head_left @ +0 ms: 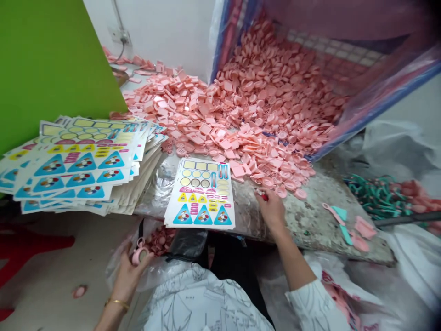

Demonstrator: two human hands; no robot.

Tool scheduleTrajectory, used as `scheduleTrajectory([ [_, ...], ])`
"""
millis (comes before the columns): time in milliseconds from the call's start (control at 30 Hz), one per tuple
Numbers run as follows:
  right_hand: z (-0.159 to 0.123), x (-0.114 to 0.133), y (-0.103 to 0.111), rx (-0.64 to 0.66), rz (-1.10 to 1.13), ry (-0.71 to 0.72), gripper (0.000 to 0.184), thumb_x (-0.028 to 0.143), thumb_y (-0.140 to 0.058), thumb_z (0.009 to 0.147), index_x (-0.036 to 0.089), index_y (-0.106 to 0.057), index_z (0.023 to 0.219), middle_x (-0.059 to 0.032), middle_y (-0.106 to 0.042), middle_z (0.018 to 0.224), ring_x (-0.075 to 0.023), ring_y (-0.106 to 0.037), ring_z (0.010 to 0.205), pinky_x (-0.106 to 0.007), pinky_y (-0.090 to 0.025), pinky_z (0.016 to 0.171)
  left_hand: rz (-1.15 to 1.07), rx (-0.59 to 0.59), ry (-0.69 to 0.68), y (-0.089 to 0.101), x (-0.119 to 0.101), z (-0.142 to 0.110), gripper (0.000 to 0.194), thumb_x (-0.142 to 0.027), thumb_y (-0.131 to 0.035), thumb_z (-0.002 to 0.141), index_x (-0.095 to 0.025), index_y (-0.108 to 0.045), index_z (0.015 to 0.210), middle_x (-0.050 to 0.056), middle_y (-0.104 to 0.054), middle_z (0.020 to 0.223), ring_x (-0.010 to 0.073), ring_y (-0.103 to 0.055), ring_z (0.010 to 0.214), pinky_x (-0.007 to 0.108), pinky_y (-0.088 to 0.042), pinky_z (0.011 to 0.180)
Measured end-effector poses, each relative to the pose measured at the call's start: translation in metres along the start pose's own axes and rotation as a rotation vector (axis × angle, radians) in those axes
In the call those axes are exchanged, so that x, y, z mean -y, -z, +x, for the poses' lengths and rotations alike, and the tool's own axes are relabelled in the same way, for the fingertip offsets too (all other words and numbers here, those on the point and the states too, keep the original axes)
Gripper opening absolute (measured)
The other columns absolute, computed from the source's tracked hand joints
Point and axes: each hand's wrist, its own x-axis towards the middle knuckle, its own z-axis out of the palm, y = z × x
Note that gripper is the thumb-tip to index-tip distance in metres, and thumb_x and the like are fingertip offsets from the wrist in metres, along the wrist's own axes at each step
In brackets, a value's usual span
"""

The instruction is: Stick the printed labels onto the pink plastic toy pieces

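The left hand (129, 276) was held low, over a clear plastic bag (120, 271), with its grip closed around a pink plastic disc with a ring loop (139, 253). A gold bangle (117, 303) encircled the left wrist. A cluster of darker pink round parts (160, 241) lay just beside the disc.

The right hand (272, 209) rested at the front edge of a heap of salmon-pink plastic parts (234, 105) on a scuffed, mottled grey worktop (327, 230). Its grip was pinched on a small red object (263, 196), too small to identify.

A white sheet of printed stickers (200, 193), with blue triangles and yellow labels, lay on the worktop just left of the right hand. Further left, a fanned stack of matching sticker sheets (82, 161) overhung the worktop edge. The heap, made up of square and round pieces, spread back from a blue-edged plastic sheet (347, 115) toward a white wall (172, 32). Loose pink and teal plastic pieces (344, 225) lay at the right of the worktop, near a tangle of teal plastic parts (375, 197).
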Motion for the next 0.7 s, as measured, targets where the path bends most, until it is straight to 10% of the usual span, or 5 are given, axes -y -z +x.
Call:
scheduleTrajectory([
  [133, 0.035, -0.035, 0.011, -0.049, -0.285, -0.009, 0.035, 0.033, -0.049, 0.091, 0.023, -0.068, 0.119, -0.0090, -0.068, 0.112, -0.0247, -0.060, 0.099, -0.032, -0.041, 0.078, 0.295, 0.070, -0.118, -0.009, 0.008, 0.005, 0.088, -0.068, -0.064, 0.058, -0.010, -0.054, 0.123, 0.024, -0.058, 0.132, 0.0427, -0.049, 0.130, 0.055, -0.039, 0.108],
  [400, 0.065, -0.049, 0.010, 0.028, -0.339, 0.047, 0.036, 0.045, -0.054, 0.091, 0.023, -0.071, 0.114, -0.0114, -0.062, 0.107, -0.0245, -0.057, 0.094, -0.033, -0.040, 0.076, 0.070, 0.247, -0.190, -0.043, -0.039, -0.025, 0.053, -0.061, -0.059, 0.072, -0.018, -0.066, 0.101, 0.011, -0.074, 0.096, 0.0278, -0.070, 0.086, 0.041, -0.056, 0.082],
  [533, 0.048, -0.042, 0.014, 0.039, 0.150, -0.049, 0.035, 0.053, -0.062, 0.082, 0.018, -0.068, 0.081, -0.0043, -0.058, 0.080, -0.0172, -0.049, 0.072, -0.029, -0.037, 0.064, -0.166, 0.404, -0.142, -0.060, -0.067, -0.048, 0.047, -0.056, -0.067, 0.072, -0.017, -0.068, 0.097, 0.012, -0.075, 0.100, 0.0268, -0.070, 0.093, 0.041, -0.053, 0.091],
  [700, -0.008, 0.009, 0.019, 0.564, 1.142, -0.320, 0.044, 0.058, -0.077, 0.067, 0.021, -0.055, 0.073, 0.0054, -0.044, 0.064, -0.0073, -0.025, 0.051, -0.022, -0.025, 0.047, -0.574, 0.654, 0.032, -0.099, -0.125, -0.064, 0.046, -0.050, -0.070, 0.078, -0.019, -0.068, 0.113, 0.013, -0.066, 0.127, 0.0268, -0.062, 0.117, 0.041, -0.049, 0.100],
])
